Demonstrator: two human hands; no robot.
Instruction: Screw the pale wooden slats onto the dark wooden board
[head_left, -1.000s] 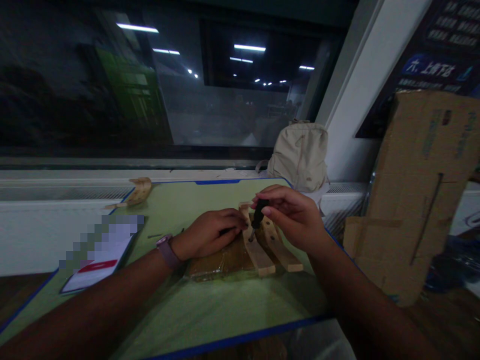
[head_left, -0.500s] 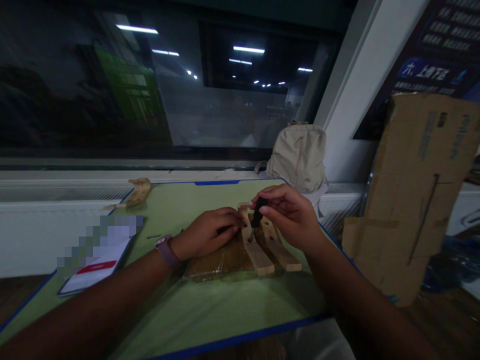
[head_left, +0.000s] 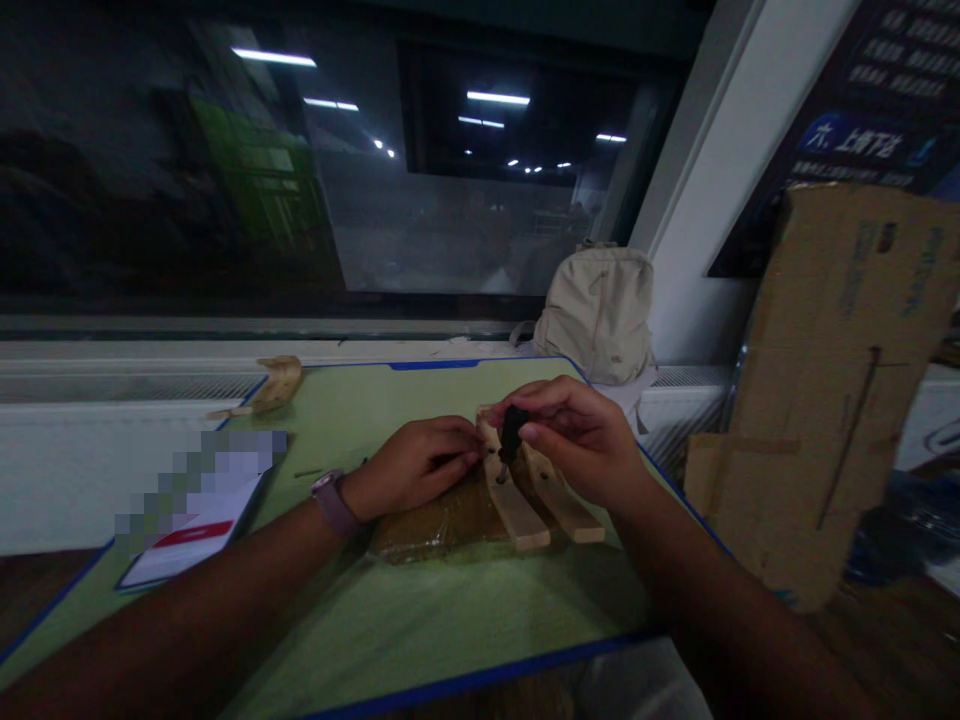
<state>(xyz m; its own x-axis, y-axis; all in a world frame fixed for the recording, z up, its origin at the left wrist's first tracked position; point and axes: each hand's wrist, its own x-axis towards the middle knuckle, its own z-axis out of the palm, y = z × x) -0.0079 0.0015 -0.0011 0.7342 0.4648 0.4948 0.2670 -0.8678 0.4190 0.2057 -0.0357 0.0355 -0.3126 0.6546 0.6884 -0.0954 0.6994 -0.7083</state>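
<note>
passage: desk near-middle, far-middle | blocked centre: left hand, right hand, wooden slats | left: white packet | right: cardboard
</note>
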